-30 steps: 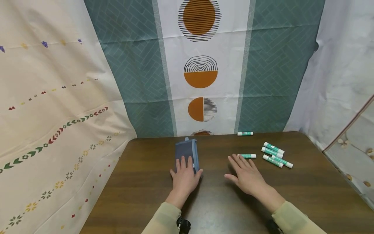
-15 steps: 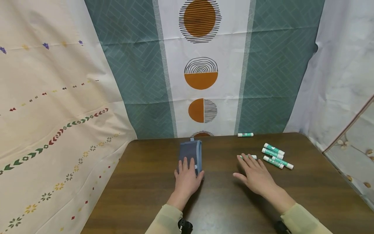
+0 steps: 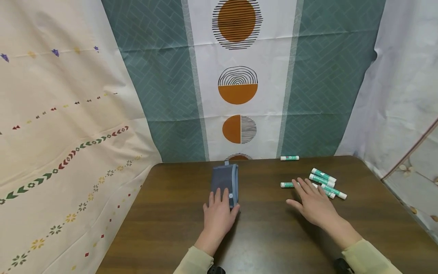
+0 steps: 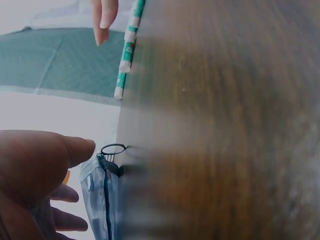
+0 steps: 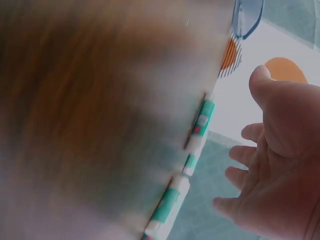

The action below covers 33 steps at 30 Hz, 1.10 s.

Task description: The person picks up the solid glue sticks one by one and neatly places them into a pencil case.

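Cream cloth (image 3: pixel 75 87) with rows of small coloured patterns hangs at the far left, its lower part beside the brown table (image 3: pixel 164 217). Next comes the left hand (image 3: pixel 218 215), reaching in from a pale sleeve (image 3: pixel 195 262), fingers straight and a little spread, thumb held out to the side. Its fingertips lie over the near end of a blue-grey pouch (image 3: pixel 222 176); whether they press on it I cannot tell.

The pouch lies flat on the table, left of the right hand, with lighter blue edging down its right side, a small round mark near the near end and a tab at the far end. In the left wrist view a dark ring shows at one end.

Behind the table hangs a green cloth (image 3: pixel 164 83) with a white strip (image 3: pixel 208 76) bearing orange circles. To the right, one green-and-white tube (image 3: pixel 289 158) lies at the far edge, and a second tube (image 3: pixel 286 185) lies nearer, partly behind the right hand (image 3: pixel 315 205). That hand is spread, palm down above the table, gripping nothing. Just beyond its fingers lie four more tubes (image 3: pixel 323 175), bunched together. White cloth (image 3: pixel 397 95) hangs at the far right.
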### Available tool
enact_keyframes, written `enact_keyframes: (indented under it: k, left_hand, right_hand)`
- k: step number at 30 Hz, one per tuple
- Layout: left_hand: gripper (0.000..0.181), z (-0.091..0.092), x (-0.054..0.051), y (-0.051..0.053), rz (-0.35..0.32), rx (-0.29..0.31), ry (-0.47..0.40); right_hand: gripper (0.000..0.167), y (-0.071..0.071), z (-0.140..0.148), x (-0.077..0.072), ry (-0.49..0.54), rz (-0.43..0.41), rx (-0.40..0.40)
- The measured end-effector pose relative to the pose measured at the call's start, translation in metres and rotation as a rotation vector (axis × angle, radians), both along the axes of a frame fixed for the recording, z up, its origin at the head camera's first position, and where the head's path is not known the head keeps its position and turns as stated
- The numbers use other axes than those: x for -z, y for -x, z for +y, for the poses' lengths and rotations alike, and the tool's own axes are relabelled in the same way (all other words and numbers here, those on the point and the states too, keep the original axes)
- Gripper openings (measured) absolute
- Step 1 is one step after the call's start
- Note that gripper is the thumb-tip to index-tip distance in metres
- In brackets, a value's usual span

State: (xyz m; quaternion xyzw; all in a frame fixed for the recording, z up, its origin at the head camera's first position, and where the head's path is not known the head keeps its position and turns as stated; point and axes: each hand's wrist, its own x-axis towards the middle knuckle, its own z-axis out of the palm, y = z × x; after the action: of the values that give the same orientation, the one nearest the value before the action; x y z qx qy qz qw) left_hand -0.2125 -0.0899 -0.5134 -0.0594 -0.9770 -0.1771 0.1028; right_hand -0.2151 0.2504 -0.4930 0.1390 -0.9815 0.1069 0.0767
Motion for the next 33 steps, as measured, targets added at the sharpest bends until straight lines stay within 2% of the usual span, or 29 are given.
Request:
enact_keyframes:
  k: [13,22,33]
  left_hand:
    - [0.063,0.002,0.002,0.003,0.038,-0.021,0.008]
    - [0.064,0.004,0.003,0.008,0.063,-0.030,0.002]
    - [0.061,0.006,0.004,0.009,0.070,-0.020,-0.007]
  right_hand:
    - [0.083,0.028,0.037,-0.001,-0.062,0.022,0.020]
    - [0.076,0.037,0.044,0.001,-0.059,0.051,-0.004]
    - [0.070,0.048,0.049,0.011,-0.047,0.056,-0.006]
